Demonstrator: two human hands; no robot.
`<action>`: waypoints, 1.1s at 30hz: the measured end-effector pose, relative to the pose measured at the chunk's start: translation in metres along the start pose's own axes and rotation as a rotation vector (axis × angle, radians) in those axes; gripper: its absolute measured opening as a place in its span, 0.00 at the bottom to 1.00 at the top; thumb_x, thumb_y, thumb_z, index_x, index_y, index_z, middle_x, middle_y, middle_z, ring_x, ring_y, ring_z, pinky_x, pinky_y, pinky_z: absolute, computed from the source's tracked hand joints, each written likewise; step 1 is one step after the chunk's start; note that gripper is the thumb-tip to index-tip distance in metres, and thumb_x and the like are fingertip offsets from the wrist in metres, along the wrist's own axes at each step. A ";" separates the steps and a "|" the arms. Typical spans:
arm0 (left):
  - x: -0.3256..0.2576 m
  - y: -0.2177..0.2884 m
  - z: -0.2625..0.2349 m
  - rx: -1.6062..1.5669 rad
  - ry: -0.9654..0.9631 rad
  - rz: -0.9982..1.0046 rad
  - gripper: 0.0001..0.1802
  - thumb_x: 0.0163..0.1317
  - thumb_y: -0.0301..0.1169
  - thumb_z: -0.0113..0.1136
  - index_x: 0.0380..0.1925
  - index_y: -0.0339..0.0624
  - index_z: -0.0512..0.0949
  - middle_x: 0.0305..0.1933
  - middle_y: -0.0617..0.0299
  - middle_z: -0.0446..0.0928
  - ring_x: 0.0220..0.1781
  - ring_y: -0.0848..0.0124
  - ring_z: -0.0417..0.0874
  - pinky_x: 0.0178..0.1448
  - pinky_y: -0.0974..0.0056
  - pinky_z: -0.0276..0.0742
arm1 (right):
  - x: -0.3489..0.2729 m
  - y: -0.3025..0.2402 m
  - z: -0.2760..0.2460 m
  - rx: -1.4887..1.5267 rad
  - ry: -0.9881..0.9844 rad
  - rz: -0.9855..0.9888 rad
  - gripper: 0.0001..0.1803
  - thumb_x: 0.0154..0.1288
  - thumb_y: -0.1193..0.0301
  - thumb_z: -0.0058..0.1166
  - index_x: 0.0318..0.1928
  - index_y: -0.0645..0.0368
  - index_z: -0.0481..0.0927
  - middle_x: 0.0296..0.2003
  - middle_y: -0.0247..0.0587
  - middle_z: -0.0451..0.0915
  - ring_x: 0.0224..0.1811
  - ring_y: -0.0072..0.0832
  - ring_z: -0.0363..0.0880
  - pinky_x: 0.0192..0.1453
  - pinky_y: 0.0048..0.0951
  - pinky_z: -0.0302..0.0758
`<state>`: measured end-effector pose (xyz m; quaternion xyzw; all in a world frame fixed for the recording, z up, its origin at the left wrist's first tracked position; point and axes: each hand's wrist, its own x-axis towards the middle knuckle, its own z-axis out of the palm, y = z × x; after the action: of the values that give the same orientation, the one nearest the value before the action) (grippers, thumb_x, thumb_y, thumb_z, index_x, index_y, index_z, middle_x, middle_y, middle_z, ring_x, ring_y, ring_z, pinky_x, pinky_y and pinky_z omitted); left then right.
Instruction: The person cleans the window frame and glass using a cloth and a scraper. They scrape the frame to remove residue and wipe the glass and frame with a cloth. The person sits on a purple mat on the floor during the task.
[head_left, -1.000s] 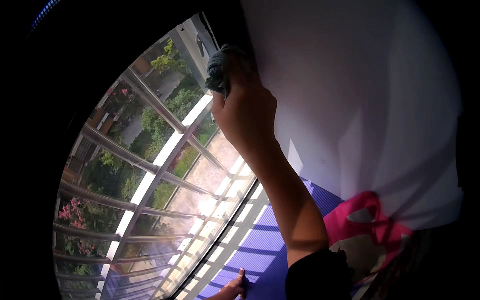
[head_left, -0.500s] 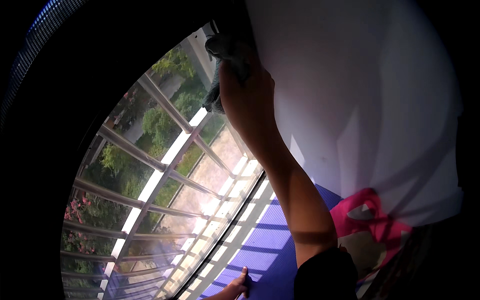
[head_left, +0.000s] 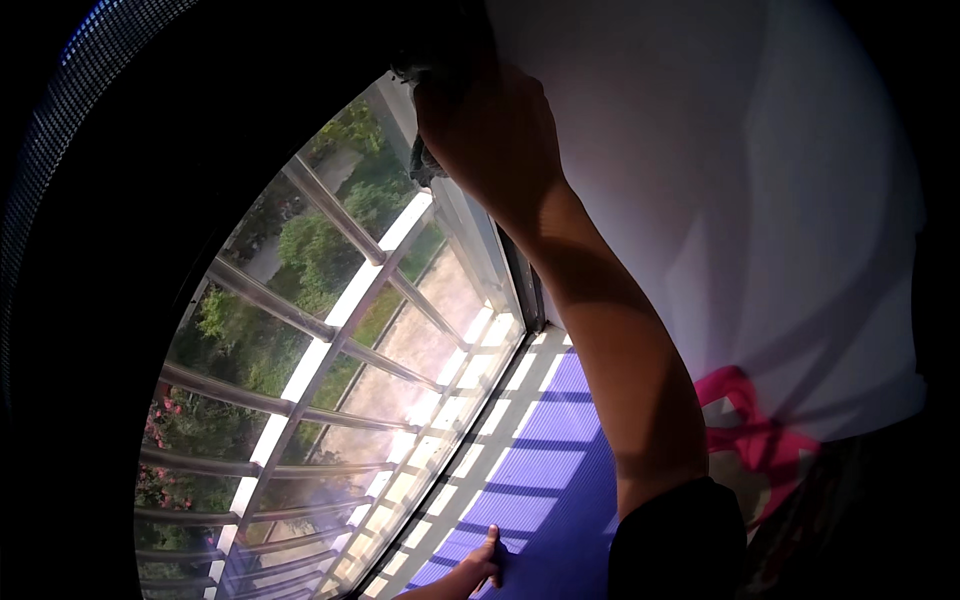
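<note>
My right hand point(head_left: 490, 135) is closed around a dark grey cloth point(head_left: 424, 166), pressed at the upper side edge of the window glass point(head_left: 330, 330) beside the frame. Much of the cloth is hidden by the hand and by deep shadow. Down at the lower edge, my left hand point(head_left: 482, 568) rests on a blue-purple ridged mat point(head_left: 535, 455), its thumb raised away from the other fingers. Nothing shows in it.
Metal bars point(head_left: 270, 292) stand outside the glass, with greenery beyond. A dark window frame point(head_left: 522, 280) meets a white wall point(head_left: 660, 200) on the right. Pink fabric point(head_left: 770, 440) lies at lower right, past my right forearm.
My right hand has moved up along the window's side edge with the cloth, uncovering more frame below it. The left hand stays on the mat; the view has shifted slightly.
</note>
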<state>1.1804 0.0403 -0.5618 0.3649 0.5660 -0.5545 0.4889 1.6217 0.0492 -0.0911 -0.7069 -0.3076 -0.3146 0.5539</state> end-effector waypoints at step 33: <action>-0.059 0.008 0.024 -0.081 0.226 0.075 0.57 0.45 0.70 0.46 0.65 0.41 0.46 0.68 0.42 0.44 0.68 0.44 0.46 0.62 0.39 0.48 | -0.033 -0.053 -0.012 0.049 -0.218 -0.032 0.22 0.52 0.71 0.49 0.50 0.64 0.70 0.24 0.53 0.77 0.22 0.33 0.78 0.29 0.31 0.77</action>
<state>1.2066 0.0256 -0.5049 0.4258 0.6255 -0.4679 0.4566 1.5589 0.0454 -0.0834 -0.7183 -0.3848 -0.2369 0.5290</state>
